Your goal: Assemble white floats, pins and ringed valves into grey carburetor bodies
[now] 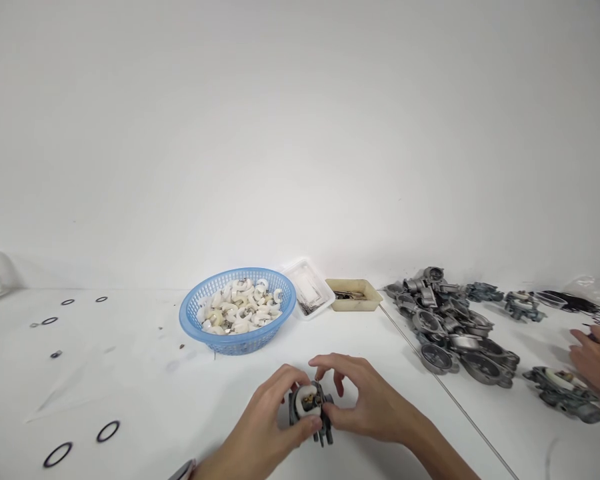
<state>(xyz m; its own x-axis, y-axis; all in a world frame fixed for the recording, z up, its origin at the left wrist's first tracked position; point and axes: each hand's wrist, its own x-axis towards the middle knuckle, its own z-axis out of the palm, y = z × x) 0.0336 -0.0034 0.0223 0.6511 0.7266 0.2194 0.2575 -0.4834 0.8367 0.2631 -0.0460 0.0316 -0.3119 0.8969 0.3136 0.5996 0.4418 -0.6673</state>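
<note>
On the white table in front of me lies a grey metal carburetor (325, 432) with brass parts in its open middle. A white C-shaped float (301, 402) sits on it. My left hand (273, 420) is closed around the carburetor's left side, its thumb along the float's lower edge. My right hand (363, 397) curls about the other side, thumb touching the body and index finger arched over the top edge. Whether a small pin is between the right fingertips, I cannot make out.
A blue basket (187, 319) of white floats stands behind my hands, beside a white tray (325, 293) of thin pins and a cream tray (357, 305). Metal bowls (437, 358) are piled at right. Another person's hand (597, 360) is near a second carburetor (563, 395). Black rings (108, 431) lie left.
</note>
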